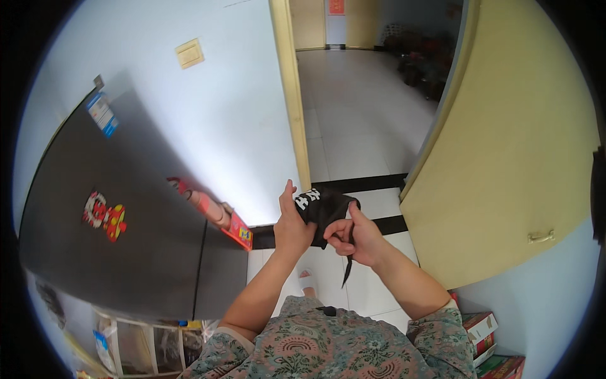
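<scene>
In front of my body I hold a soft black cap (327, 210) with white lettering on its left side. Its far side and brim, if any, cannot be made out. My left hand (295, 226) closes on its left edge, one finger pointing up beside the lettering. The fingers of my right hand (358, 240) curl at its near right side, the thumb pointing up along the cloth. From between those fingers a thin black strap (347, 273) hangs down, its end loose.
A dark fridge (151, 208) with magnets stands at left, a pink tube-shaped item (211, 208) beside it. Ahead is a doorway over a black threshold strip (369, 183). The pale yellow door (505, 170) stands open at right. Boxes (481, 330) are stacked at lower right.
</scene>
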A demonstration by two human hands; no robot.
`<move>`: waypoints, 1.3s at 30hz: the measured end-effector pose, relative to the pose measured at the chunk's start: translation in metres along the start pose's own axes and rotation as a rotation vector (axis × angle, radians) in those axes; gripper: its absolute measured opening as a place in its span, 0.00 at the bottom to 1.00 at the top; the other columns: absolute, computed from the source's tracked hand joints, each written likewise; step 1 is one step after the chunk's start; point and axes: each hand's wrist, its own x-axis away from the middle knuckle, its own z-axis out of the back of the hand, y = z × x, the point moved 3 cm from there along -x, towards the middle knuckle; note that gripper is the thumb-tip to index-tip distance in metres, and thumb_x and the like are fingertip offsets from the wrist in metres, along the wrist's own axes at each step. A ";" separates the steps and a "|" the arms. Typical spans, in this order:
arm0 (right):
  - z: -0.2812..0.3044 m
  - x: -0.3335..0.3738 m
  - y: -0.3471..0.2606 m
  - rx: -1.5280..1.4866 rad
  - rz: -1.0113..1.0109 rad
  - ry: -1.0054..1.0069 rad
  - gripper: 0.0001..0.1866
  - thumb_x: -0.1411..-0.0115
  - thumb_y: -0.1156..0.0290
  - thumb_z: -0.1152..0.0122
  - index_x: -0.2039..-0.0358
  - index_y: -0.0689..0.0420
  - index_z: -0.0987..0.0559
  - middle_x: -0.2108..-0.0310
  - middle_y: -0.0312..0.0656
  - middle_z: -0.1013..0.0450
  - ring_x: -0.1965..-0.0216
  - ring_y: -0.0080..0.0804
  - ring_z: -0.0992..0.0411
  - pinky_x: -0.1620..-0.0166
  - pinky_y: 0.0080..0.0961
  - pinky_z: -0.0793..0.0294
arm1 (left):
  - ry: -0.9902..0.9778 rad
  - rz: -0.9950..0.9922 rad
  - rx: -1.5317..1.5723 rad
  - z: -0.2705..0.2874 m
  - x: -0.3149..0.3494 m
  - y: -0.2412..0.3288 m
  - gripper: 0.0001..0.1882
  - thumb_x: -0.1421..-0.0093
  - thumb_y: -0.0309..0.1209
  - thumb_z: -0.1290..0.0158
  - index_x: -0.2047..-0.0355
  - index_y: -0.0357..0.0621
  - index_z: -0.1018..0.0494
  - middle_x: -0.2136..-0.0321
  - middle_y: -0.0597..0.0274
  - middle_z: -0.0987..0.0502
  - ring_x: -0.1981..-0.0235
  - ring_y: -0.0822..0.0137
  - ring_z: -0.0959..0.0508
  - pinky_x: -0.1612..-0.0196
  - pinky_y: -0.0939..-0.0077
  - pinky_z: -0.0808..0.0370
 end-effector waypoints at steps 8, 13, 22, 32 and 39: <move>0.045 -0.079 -0.091 0.100 0.078 0.121 0.51 0.43 0.29 0.85 0.77 0.66 0.23 0.86 0.42 0.33 0.87 0.26 0.43 0.83 0.16 0.48 | -0.422 -0.316 0.169 -0.046 -0.124 -0.012 0.43 0.54 0.21 0.43 0.39 0.47 0.53 0.43 0.48 0.42 0.52 0.42 0.29 0.55 0.59 0.28; 0.072 -0.105 -0.153 0.063 0.258 0.338 0.56 0.54 0.20 0.80 0.76 0.66 0.23 0.83 0.41 0.31 0.82 0.27 0.37 0.81 0.16 0.46 | -0.765 -0.448 0.418 -0.063 -0.208 -0.012 0.47 0.51 0.21 0.47 0.34 0.48 0.61 0.39 0.50 0.47 0.41 0.56 0.38 0.42 0.68 0.40; 0.132 -0.139 -0.241 0.098 0.395 0.287 0.60 0.56 0.19 0.83 0.64 0.67 0.23 0.76 0.40 0.28 0.75 0.26 0.34 0.76 0.16 0.43 | -0.955 -0.378 0.714 -0.166 -0.302 -0.025 0.52 0.54 0.29 0.36 0.39 0.51 0.63 0.36 0.42 0.72 0.35 0.50 0.53 0.39 0.59 0.42; 0.270 -0.176 -0.382 0.113 0.303 0.216 0.60 0.60 0.16 0.77 0.57 0.64 0.26 0.71 0.37 0.29 0.77 0.19 0.40 0.78 0.15 0.48 | -0.798 -0.655 0.340 -0.304 -0.425 0.010 0.34 0.50 0.25 0.40 0.49 0.51 0.49 0.38 0.35 0.61 0.34 0.46 0.55 0.47 0.58 0.33; 0.340 -0.200 -0.478 0.176 0.305 0.090 0.53 0.55 0.19 0.75 0.61 0.59 0.25 0.73 0.33 0.34 0.74 0.20 0.41 0.77 0.15 0.47 | -0.724 -0.462 0.155 -0.380 -0.500 0.038 0.27 0.45 0.37 0.44 0.50 0.46 0.43 0.38 0.36 0.59 0.65 0.47 0.21 0.63 0.64 0.22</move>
